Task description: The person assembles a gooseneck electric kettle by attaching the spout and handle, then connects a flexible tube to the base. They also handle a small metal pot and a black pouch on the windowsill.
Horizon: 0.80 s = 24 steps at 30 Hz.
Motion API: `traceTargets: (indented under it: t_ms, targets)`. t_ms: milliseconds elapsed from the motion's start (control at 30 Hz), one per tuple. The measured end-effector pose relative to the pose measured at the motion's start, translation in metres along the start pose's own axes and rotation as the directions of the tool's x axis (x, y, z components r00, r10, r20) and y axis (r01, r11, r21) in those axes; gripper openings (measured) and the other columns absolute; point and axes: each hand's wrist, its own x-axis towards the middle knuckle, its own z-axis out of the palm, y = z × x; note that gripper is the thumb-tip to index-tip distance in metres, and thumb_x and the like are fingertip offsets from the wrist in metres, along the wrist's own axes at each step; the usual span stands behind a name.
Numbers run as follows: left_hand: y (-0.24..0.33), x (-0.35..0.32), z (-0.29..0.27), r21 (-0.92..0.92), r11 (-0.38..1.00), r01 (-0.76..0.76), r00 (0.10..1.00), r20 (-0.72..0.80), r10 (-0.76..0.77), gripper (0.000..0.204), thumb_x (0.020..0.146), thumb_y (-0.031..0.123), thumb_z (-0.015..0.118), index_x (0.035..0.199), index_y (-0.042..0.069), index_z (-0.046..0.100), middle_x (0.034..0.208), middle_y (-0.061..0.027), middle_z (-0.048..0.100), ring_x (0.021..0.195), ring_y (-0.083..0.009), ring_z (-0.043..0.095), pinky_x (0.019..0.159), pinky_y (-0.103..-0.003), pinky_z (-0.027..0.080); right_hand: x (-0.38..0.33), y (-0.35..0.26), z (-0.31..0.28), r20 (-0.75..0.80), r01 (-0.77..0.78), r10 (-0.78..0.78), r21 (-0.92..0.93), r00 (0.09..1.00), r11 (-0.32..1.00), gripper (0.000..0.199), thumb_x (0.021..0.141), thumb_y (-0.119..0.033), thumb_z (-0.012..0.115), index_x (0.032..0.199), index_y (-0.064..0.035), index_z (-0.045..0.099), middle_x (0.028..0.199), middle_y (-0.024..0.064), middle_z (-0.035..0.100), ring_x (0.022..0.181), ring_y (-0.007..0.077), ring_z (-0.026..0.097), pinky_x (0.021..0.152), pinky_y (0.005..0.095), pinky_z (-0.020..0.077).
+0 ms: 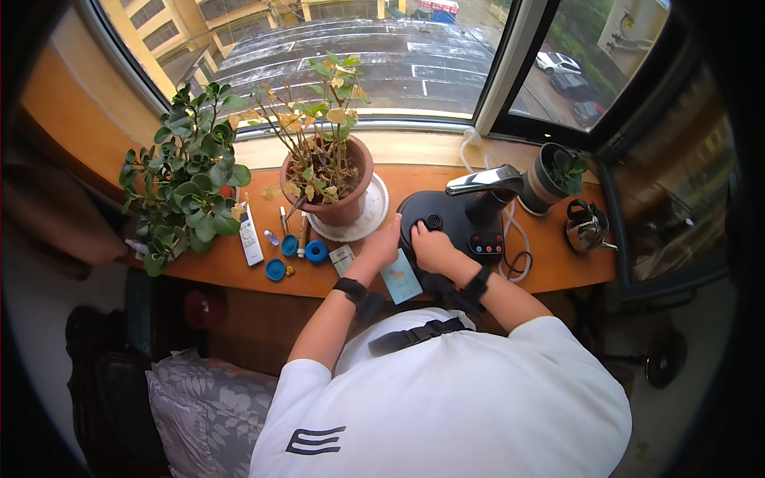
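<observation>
On the wooden table stands a black electric water dispenser with a chrome spout and small buttons on its base. My left hand is turned edge-on beside the left rim of its round base, with its fingers stretched forward and partly hidden. Over the base's front left part is my right hand, its fingers curled in. Whatever it may hold is too small or hidden to make out. A light blue card or booklet lies just below my hands, and a pale packet is left of my left wrist.
Left of my hands are a potted plant, blue lids, a blue ring, a white remote control and a leafy plant. To the right stand a small potted plant and a metal kettle, near a pale hose.
</observation>
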Motion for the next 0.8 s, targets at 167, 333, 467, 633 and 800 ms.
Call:
traceTargets:
  t_ms: [167,333,467,633,800]
  targets:
    - [0.004,0.000,0.000,0.014,1.000,0.007,1.000,-0.012,-0.007,0.081,0.078,-0.002,0.055,0.152,0.003,0.023,0.125,-0.0233,0.059,0.106,-0.0397,0.061,0.084,-0.046,0.050,0.006,-0.009,-0.025,0.198,-0.007,0.010,-0.018,0.980,1.000,0.054,0.077,-0.014,0.063,0.125,0.0066,0.052,0.133,0.0297,0.052,0.087,0.0345,0.071,0.072,0.0398,0.0573]
    - [-0.005,0.001,0.011,0.044,0.997,-0.060,0.992,-0.110,0.064,0.080,0.077,-0.001,0.054,0.151,0.001,0.024,0.125,-0.0202,0.060,0.096,-0.0391,0.065,0.078,-0.048,0.052,0.047,-0.008,-0.050,0.158,-0.177,0.183,-0.049,0.970,0.983,0.016,0.079,-0.017,0.065,0.089,-0.0074,0.074,0.097,0.0132,0.072,0.082,0.0275,0.072,0.067,0.0356,0.0566]
    - [-0.009,0.007,0.019,0.007,0.998,-0.068,0.991,-0.112,0.068,0.077,0.079,-0.001,0.053,0.151,0.002,0.025,0.125,-0.0207,0.060,0.097,-0.0390,0.065,0.078,-0.047,0.051,0.049,-0.019,-0.029,0.140,-0.163,0.181,-0.131,0.973,0.978,0.013,0.080,-0.017,0.065,0.085,-0.0128,0.076,0.085,0.0074,0.074,0.078,0.0255,0.072,0.067,0.0356,0.0564]
    - [-0.012,0.004,0.014,-0.012,0.998,-0.059,0.993,-0.105,0.058,0.074,0.080,-0.002,0.051,0.150,0.002,0.027,0.123,-0.0216,0.061,0.097,-0.0395,0.064,0.079,-0.047,0.051,0.008,-0.028,-0.032,0.200,0.049,-0.025,-0.119,0.979,0.992,0.013,0.080,-0.017,0.065,0.086,-0.0111,0.075,0.090,0.0095,0.072,0.083,0.0250,0.071,0.068,0.0360,0.0559]
    - [-0.002,0.005,0.007,-0.112,0.993,0.024,0.997,-0.064,-0.031,0.072,0.081,-0.002,0.053,0.149,0.004,0.031,0.122,-0.0218,0.062,0.105,-0.0380,0.062,0.084,-0.045,0.050,0.025,-0.005,-0.014,-0.074,-0.085,0.089,0.055,0.993,0.995,0.035,0.077,-0.014,0.065,0.110,-0.0014,0.064,0.114,0.0182,0.063,0.081,0.0298,0.070,0.066,0.0419,0.0554]
